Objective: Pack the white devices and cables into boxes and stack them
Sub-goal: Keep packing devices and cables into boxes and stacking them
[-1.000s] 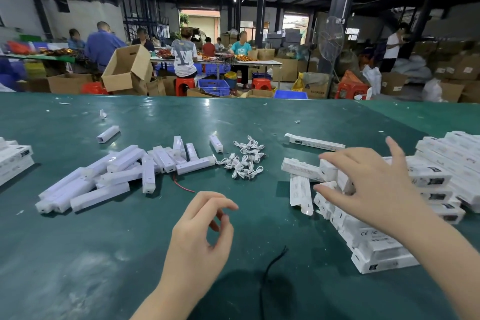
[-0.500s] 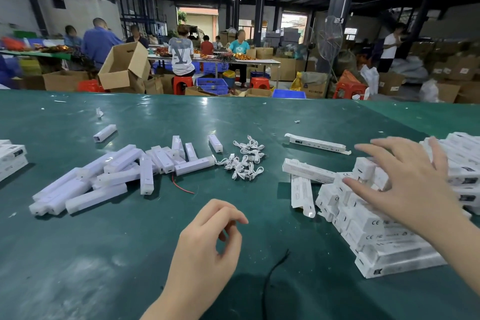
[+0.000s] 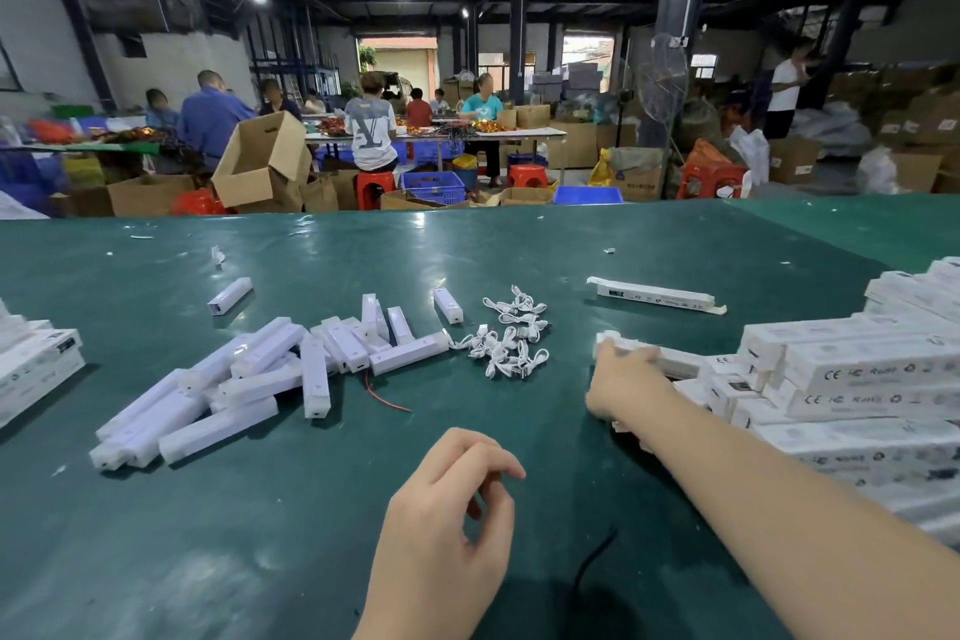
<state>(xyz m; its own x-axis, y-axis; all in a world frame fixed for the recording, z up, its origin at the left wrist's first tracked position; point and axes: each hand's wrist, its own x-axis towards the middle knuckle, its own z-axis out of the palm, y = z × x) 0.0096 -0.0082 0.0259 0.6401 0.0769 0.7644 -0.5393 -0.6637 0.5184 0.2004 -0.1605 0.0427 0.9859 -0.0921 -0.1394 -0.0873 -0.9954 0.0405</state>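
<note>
My right hand (image 3: 626, 382) has dropped off the box stack at 3 o'clock and now curls round a flat box (image 3: 670, 361) lying on the bench (image 3: 467, 250) beside it. I judge I'm picking up the next box to fill. My left hand (image 3: 447, 509) still hovers loosely curled, holding nothing. White devices (image 3: 249, 379) wait at 10 o'clock, cables (image 3: 511, 338) at 12.

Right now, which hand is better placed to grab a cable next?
Probably left. The left hand hangs loosely curled, holding nothing, nearer the cables. The right hand already grips a box.
</note>
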